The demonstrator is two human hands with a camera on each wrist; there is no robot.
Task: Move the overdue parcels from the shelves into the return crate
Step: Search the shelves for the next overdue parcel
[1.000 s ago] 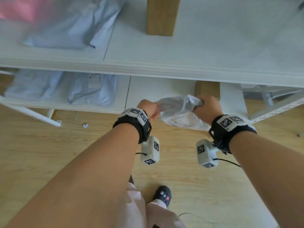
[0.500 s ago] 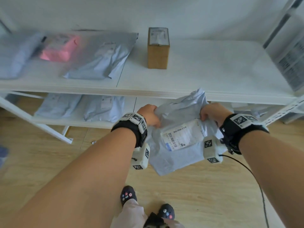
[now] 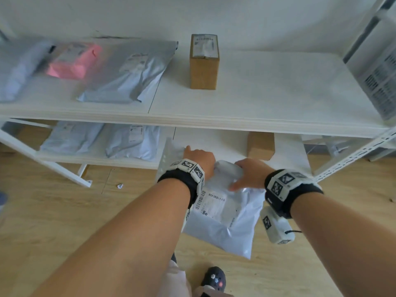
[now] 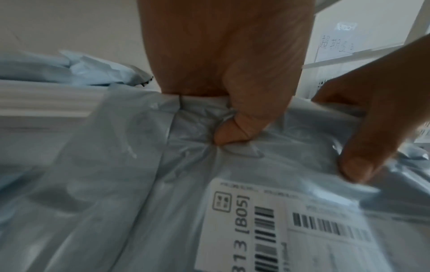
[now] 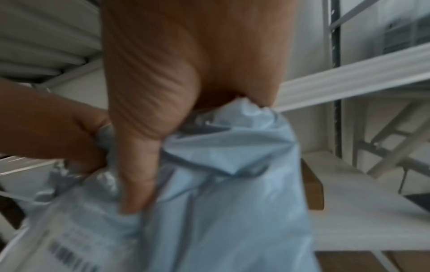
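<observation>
A light grey plastic mailer parcel (image 3: 222,217) with a barcode label (image 3: 211,203) hangs in front of the lower shelf (image 3: 214,140). My left hand (image 3: 200,160) pinches its top edge on the left, thumb (image 4: 235,132) pressed into the plastic (image 4: 139,184). My right hand (image 3: 246,174) grips the bunched top on the right, thumb (image 5: 137,176) lying down the bag's front (image 5: 232,202). The label (image 4: 279,230) shows close up in the left wrist view. No return crate is recognisable in any view.
The upper shelf (image 3: 267,99) carries a brown box (image 3: 204,63), a grey mailer (image 3: 130,71), a pink parcel (image 3: 72,61). Two grey mailers (image 3: 102,140) and a brown box (image 3: 260,144) lie on the lower shelf. A white perforated bin (image 3: 377,71) stands right. Wooden floor (image 3: 53,211) below.
The parcel has come off the lower shelf and now hangs lower in front of it, label facing me. Both hands moved closer together along its top edge. My view rose to the upper shelf.
</observation>
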